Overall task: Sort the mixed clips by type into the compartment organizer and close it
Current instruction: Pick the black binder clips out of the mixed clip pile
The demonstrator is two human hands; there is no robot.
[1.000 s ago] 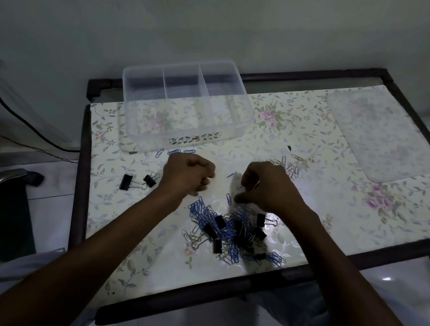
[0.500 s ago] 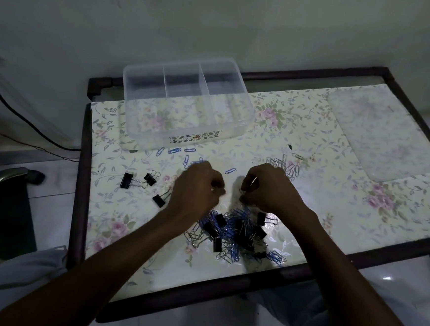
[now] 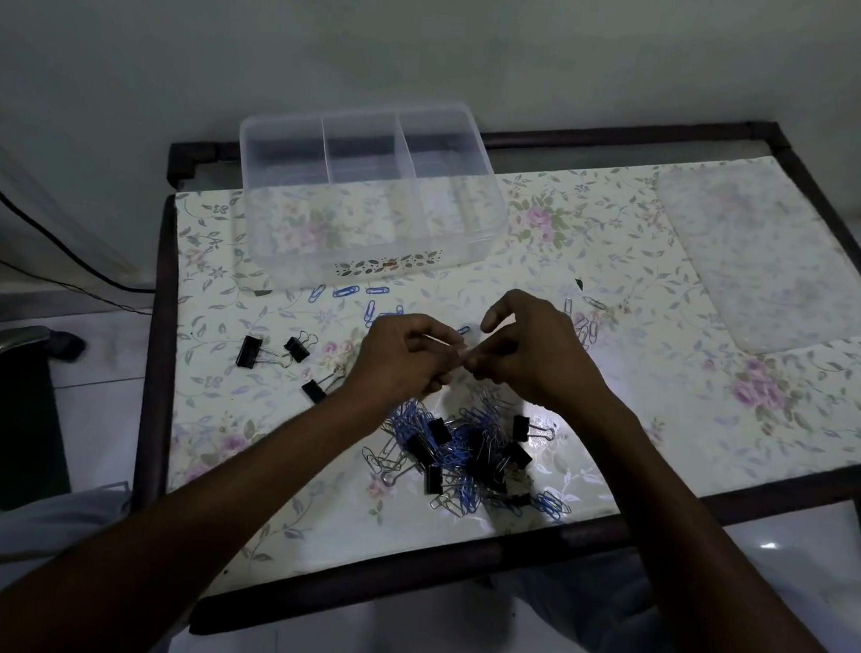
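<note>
Head view is showing both hands hovering over the tangled clip pile [image 3: 465,452], the left hand [image 3: 405,360] and right hand [image 3: 529,354] pinching a small silver clip [image 3: 442,341] between them; the clear organizer [image 3: 372,193] is sitting open behind.

Both hands rise from the mixed pile of clips [image 3: 464,458] and meet above it, the left hand [image 3: 405,358] and right hand [image 3: 529,354] now pinching a thin clip between their fingertips, while a third black binder clip [image 3: 316,389] lies at left.
</note>
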